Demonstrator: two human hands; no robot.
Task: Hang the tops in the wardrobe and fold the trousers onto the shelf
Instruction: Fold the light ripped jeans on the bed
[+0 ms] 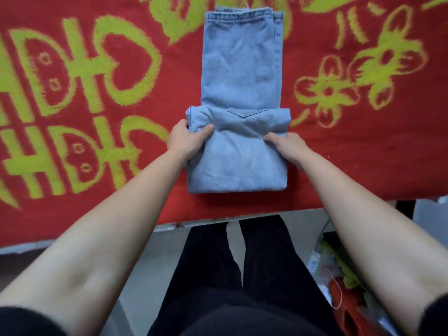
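A pair of light blue denim trousers [240,69] lies lengthwise on a red blanket with yellow-green patterns [97,93]. The near part is folded over on itself, with a pocket seam showing at the fold's far edge. My left hand [188,139] grips the folded layer at its left side, thumb on top and fingers tucked beneath. At the fold's right side my right hand [288,147] holds the layer the same way. The legs stretch away to the hem at the far end.
The blanket's near edge hangs over a bed or table edge [194,223] just in front of my black-trousered legs [230,275]. A clear plastic bag holding red and yellow items [339,282] sits on the floor at my right.
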